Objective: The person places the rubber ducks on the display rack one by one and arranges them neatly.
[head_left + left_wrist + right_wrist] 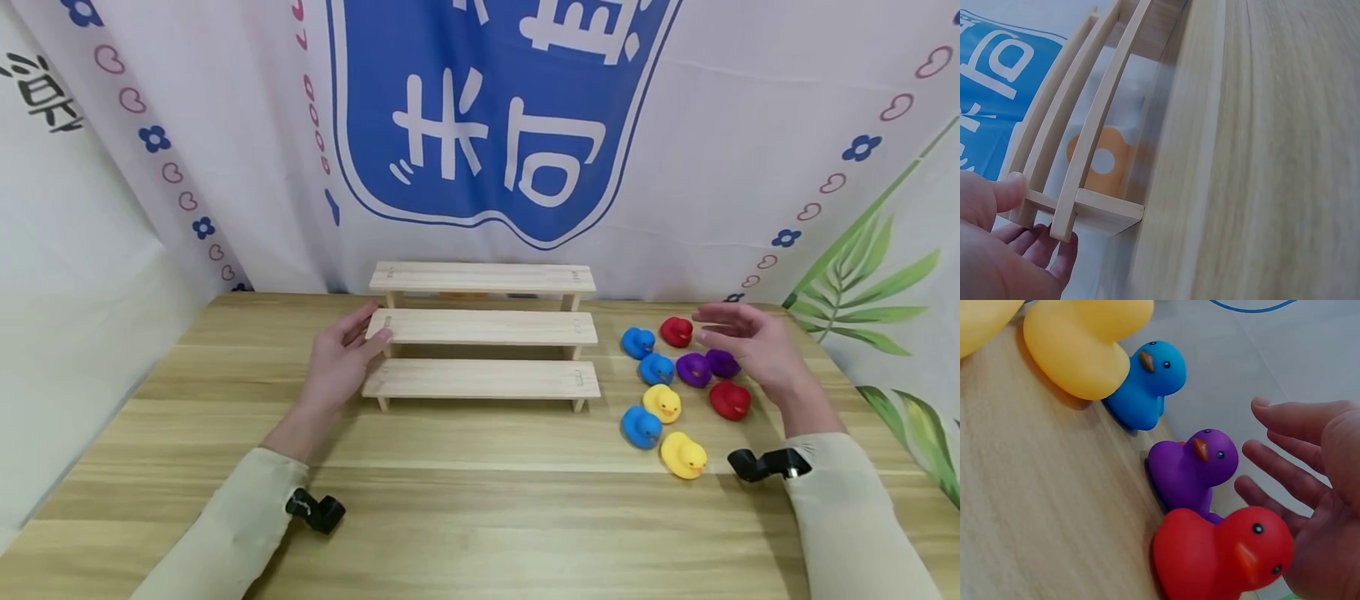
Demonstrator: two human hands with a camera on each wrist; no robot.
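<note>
A three-step wooden stand [480, 327] stands on the table near the back cloth. At its left end my left hand [341, 354] holds the middle step, thumb on top. In the left wrist view the left hand's fingers [1063, 256] curl beneath the boards. My right hand [757, 346] hovers over the rubber ducks at the right with its fingers extended, holding nothing. Nearest to it are a red duck [677, 332], a purple duck [723, 363] and another red duck [730, 400]. The right wrist view shows a purple duck [1188, 469] beside the fingertips.
Left of the red and purple ducks, blue ducks [638, 342] and yellow ducks [683, 455] sit in a loose group. Behind the table [480, 517] hangs a white cloth [712, 167] with a blue printed panel [495, 192]. Black wrist cameras [322, 512] are on both sleeves.
</note>
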